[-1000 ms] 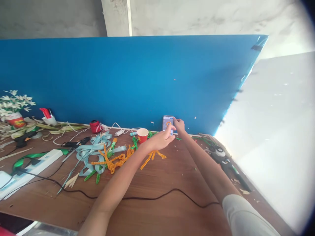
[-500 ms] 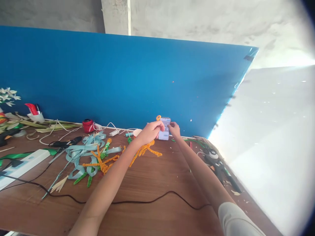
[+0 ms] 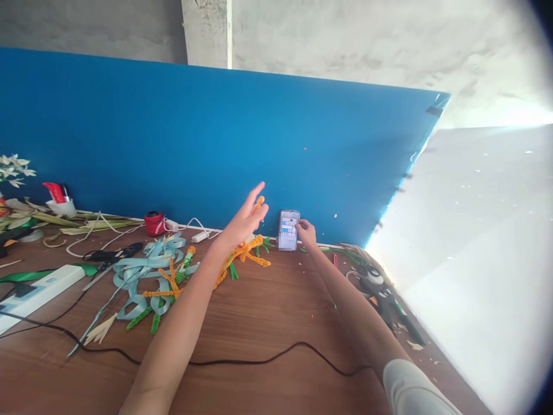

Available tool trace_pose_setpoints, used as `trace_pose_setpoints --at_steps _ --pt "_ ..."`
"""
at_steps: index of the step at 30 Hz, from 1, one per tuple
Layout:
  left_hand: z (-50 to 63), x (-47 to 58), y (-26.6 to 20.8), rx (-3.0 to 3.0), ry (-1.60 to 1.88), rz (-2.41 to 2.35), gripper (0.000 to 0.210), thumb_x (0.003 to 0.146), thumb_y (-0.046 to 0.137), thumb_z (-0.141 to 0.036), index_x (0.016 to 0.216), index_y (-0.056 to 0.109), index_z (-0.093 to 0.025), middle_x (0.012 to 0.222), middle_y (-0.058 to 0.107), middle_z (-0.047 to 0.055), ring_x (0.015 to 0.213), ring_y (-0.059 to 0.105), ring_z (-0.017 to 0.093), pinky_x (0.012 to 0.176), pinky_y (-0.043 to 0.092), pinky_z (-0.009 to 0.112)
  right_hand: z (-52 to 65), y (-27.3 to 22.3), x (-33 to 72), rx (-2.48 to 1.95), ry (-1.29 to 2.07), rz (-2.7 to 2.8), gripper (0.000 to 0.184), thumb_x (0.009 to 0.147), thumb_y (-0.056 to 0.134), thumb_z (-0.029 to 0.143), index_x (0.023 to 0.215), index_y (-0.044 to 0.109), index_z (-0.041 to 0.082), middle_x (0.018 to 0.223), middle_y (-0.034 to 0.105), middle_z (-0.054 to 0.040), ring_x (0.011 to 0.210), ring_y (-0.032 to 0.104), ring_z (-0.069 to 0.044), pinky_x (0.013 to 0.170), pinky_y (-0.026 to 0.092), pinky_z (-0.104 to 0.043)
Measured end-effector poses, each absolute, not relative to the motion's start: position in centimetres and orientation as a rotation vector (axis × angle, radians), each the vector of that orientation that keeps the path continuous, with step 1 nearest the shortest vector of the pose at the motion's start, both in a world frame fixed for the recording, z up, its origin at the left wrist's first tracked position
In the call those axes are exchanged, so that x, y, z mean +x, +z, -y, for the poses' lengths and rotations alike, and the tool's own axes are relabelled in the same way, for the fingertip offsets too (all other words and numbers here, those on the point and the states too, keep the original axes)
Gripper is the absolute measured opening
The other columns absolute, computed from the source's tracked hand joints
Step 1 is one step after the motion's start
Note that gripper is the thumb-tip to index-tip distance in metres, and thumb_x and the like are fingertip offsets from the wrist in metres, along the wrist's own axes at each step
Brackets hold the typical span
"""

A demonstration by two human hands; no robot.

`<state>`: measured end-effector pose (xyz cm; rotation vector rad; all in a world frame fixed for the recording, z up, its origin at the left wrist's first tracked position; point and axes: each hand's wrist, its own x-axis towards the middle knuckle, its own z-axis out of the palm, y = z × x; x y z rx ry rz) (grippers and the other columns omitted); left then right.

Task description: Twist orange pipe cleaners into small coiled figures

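Note:
A smartphone [image 3: 286, 236] stands upright against the blue panel at the table's back edge, its lit screen showing a grid of tiles. My right hand [image 3: 306, 233] grips the phone's right edge, with a digit at the side of the screen. To the left of the phone, my left hand [image 3: 244, 223] is raised and open, fingers stretched out, touching nothing that I can see. Behind and below it are orange fuzzy pipe-cleaner stems [image 3: 248, 252], partly hidden by the hand and forearm, with green stems [image 3: 234, 271] beside them.
Left of my arm lie tangled light-blue ribbon [image 3: 149, 268], a black glue gun [image 3: 116, 251], a white power strip [image 3: 47, 297] and a red object [image 3: 154, 223]. A black cable [image 3: 242, 362] crosses the wooden table. Black-handled tools [image 3: 380, 291] lie at the right edge.
My left hand has moved away from the phone screen, up and left, and its fingers have spread. The screen now shows a different display. My right hand stays at the phone's edge.

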<state>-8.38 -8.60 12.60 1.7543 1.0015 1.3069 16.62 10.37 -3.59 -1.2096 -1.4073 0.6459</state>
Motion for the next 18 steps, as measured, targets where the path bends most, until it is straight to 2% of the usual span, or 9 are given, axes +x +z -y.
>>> trace_pose_setpoints --at_steps 2,3,5,8,13,18 --pt "8.1 -8.8 12.6 1.637 1.258 -0.966 0.053 0.097 0.047 -0.054 0.142 0.037 -0.027 0.074 0.045 -0.004 0.048 0.025 0.006 0.045 0.02 0.02 -10.5 -3.7 16.6 -1.201 0.647 1.41 0.029 0.096 0.061 0.037 0.115 0.064 0.014 0.109 0.068 -0.007 0.093 0.067 -0.018 0.082 0.058 -0.038" --pt "7.9 -9.1 12.5 1.606 1.22 -0.949 0.049 0.098 0.044 -0.055 0.135 0.043 -0.024 0.071 0.042 -0.005 0.047 0.023 0.006 0.043 0.017 0.02 -10.6 -3.7 16.6 -1.197 0.645 1.411 0.029 0.096 0.061 0.037 0.115 0.064 0.014 0.109 0.068 -0.007 0.093 0.067 -0.018 0.082 0.058 -0.038" --pt "7.3 -9.4 12.3 1.568 1.187 -0.949 0.042 0.099 0.041 -0.056 0.111 0.054 -0.018 0.064 0.033 -0.006 0.046 0.019 0.005 0.042 0.013 0.02 -10.8 -3.8 16.6 -1.194 0.637 1.407 0.029 0.096 0.061 0.037 0.114 0.064 0.014 0.109 0.068 -0.007 0.094 0.067 -0.018 0.083 0.057 -0.038" --pt "6.7 -9.7 11.8 1.516 1.182 -0.956 0.042 0.1 0.039 -0.054 0.087 0.052 -0.016 0.06 0.028 -0.007 0.044 0.015 0.004 0.041 0.011 0.02 -10.9 -3.9 16.5 -1.194 0.625 1.391 0.029 0.096 0.061 0.037 0.113 0.065 0.014 0.109 0.068 -0.0069 0.094 0.067 -0.018 0.085 0.057 -0.039" --pt "6.4 -9.8 11.6 1.456 1.202 -0.967 0.033 0.101 0.042 -0.042 0.079 0.048 -0.017 0.06 0.033 -0.006 0.043 0.019 0.004 0.041 0.011 0.019 -10.7 -3.9 16.4 -1.195 0.633 1.379 0.029 0.096 0.061 0.038 0.113 0.065 0.014 0.108 0.068 -0.0069 0.093 0.067 -0.018 0.083 0.058 -0.038" --pt "6.2 -9.9 11.7 1.461 1.198 -1.039 0.022 0.092 0.055 -0.036 0.081 0.052 -0.017 0.066 0.043 -0.004 0.046 0.026 0.004 0.042 0.012 0.019 -10.4 -3.4 16.3 -1.258 0.622 1.339 0.029 0.097 0.06 0.037 0.114 0.064 0.014 0.109 0.068 -0.007 0.093 0.067 -0.018 0.082 0.058 -0.037"
